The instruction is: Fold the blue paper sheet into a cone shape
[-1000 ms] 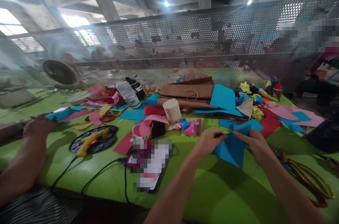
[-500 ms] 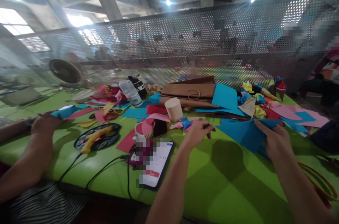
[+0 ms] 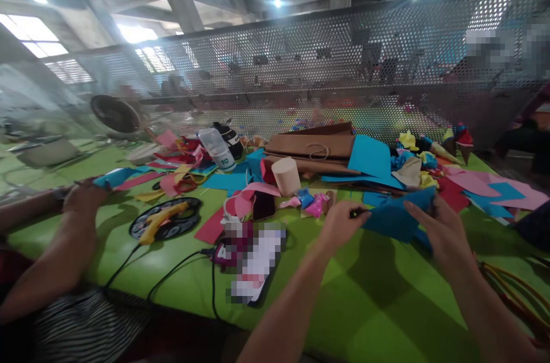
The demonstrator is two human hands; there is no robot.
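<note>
A sheet of blue paper [image 3: 393, 220] is held up above the green table, slightly bent. My right hand [image 3: 444, 231] grips its right side, thumb on the near face and the other fingers mostly hidden behind. My left hand [image 3: 344, 224] is closed at the sheet's left corner, its fingertips pinching the edge. A small dark spot shows at those fingertips, too blurred to name. Just left of my left hand lie small blue and pink wrapped pieces [image 3: 315, 204]. Beyond them a pale cylinder [image 3: 286, 176], like a roll, stands upright.
A phone [image 3: 260, 265] lies on the green table [image 3: 344, 306], beside cables. A yellow glue gun [image 3: 165, 221] rests on a black tray. Folded brown sheets [image 3: 307, 152], paper scraps and crumpled flowers line the back. At left, a co-worker's hand [image 3: 86, 197] holds blue paper. Mesh screen [image 3: 258, 77] behind.
My left hand has moved right and closed on the left corner of the blue paper. My right hand has tilted the sheet up slightly. The view has shifted a little.
</note>
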